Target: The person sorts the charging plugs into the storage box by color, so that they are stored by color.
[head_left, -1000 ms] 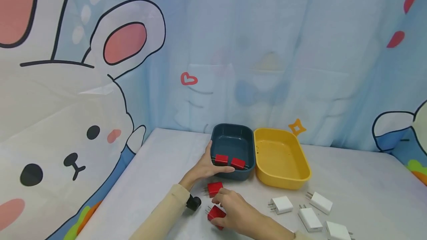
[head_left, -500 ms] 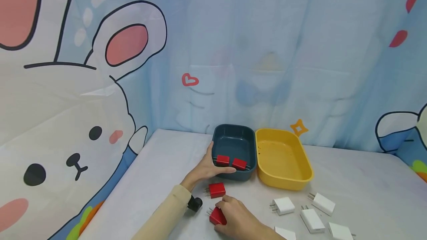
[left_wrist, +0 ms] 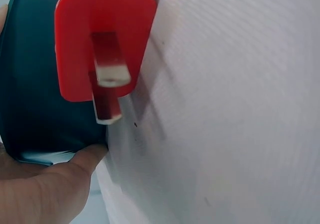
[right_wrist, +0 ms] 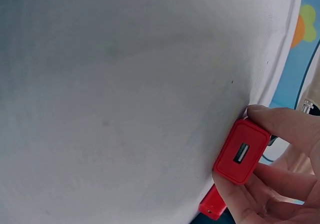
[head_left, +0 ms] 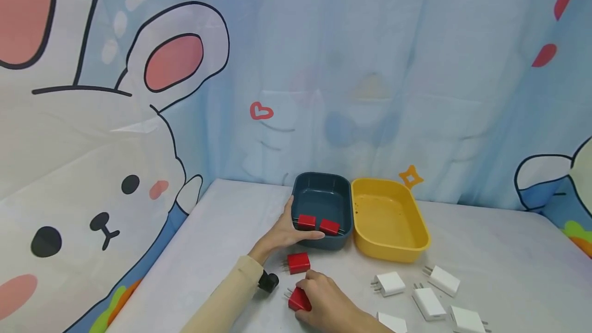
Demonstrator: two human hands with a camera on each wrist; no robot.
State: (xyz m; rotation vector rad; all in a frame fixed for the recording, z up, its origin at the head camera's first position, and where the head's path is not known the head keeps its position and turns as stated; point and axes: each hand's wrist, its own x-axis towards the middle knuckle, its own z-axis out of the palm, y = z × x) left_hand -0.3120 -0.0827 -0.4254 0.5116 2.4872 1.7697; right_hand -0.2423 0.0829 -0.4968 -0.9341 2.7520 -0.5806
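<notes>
My left hand [head_left: 279, 233] holds the near left corner of a dark blue box [head_left: 339, 242], its thumb along the front wall and fingers up the left side. Two red charger plugs [head_left: 329, 227] lie in that box. Closer to me, my right hand [head_left: 330, 302] pinches another red charger plug [head_left: 299, 299] between thumb and fingers, low at the table. Its USB slot end [right_wrist: 231, 169] faces the right wrist camera. Between the hands lies a loose red charger plug [head_left: 298, 263], whose two prongs [left_wrist: 111, 67] loom large in the left wrist view.
A yellow box [head_left: 393, 253] stands right beside the blue one and holds nothing. Several white charger plugs [head_left: 428, 303] lie scattered at the front right of the white-covered table [head_left: 240, 215]. A cartoon-printed curtain [head_left: 351, 66] hangs behind the table.
My right fingers have come in around the nearest red charger plug, and the hand has turned slightly. A white plug has come into view beside that wrist. The left hand stays on the blue box.
</notes>
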